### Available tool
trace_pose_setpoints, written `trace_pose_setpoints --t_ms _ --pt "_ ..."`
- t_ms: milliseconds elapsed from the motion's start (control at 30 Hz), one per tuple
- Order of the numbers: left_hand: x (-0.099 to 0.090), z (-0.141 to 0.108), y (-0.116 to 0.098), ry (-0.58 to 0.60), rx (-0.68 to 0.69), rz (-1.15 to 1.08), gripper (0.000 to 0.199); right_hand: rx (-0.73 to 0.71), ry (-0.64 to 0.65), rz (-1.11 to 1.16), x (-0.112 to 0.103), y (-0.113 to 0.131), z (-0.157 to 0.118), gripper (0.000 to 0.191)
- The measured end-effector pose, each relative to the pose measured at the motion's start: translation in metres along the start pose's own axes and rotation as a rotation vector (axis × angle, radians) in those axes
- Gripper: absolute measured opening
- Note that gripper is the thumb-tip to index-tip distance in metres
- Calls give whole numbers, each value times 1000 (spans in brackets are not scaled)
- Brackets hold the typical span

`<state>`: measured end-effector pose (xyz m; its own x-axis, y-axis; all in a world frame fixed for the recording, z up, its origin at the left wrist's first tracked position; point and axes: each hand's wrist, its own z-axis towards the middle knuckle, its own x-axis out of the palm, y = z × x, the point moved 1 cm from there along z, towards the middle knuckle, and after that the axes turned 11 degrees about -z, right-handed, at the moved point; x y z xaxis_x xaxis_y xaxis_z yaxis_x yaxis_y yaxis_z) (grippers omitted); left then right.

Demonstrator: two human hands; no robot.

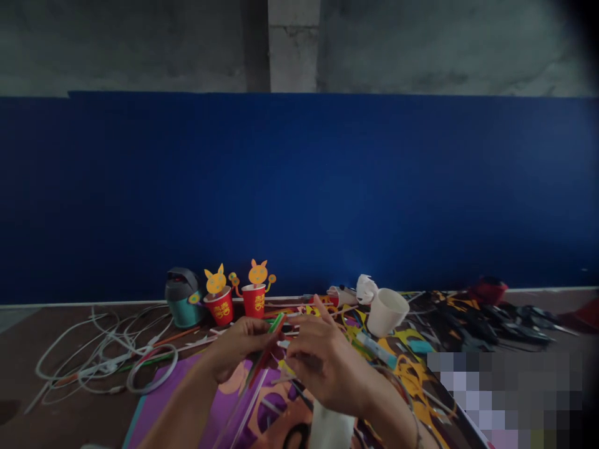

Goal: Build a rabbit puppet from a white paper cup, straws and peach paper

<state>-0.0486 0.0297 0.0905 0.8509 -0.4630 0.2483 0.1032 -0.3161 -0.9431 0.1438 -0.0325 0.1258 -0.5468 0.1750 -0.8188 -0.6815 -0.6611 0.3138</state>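
Note:
My left hand is closed, its thumb and fingers pinching narrow green and red strips that slant down toward me. Close by on its right, my right hand has curled fingers around the strips' upper end and one finger raised. What its fingertips grip is hidden. Below both hands lies a purple sheet with paper cutouts on it. Just beyond them stand two red paper cups, one on the left and one on the right, each bearing an orange cat-faced figure.
A white cup stands right, beside crumpled white paper and a glue stick. Yellow paper scraps and dark tools clutter the right. White cable coils left, near a teal container. A blue panel rises behind.

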Motion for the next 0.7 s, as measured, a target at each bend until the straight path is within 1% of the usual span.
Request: trace_pose_setpoints --t_ms 100,233,333,433,533,700 --pt "1 -1 0 23 -4 12 35 -3 -28 0 -2 -1 1 16" --pt "-1 2 5 61 -18 41 33 -24 -10 35 -1 -2 1 18" --pt "-3 6 10 66 -3 3 33 -15 -13 63 2 -2 2 17" --pt "-2 9 15 60 0 -46 32 -6 -30 75 5 -4 3 14" --pt "-2 10 18 35 -14 -88 34 -12 -44 77 6 -4 4 14" --pt "-1 11 19 18 -57 -131 34 -24 -8 104 5 -1 5 14"
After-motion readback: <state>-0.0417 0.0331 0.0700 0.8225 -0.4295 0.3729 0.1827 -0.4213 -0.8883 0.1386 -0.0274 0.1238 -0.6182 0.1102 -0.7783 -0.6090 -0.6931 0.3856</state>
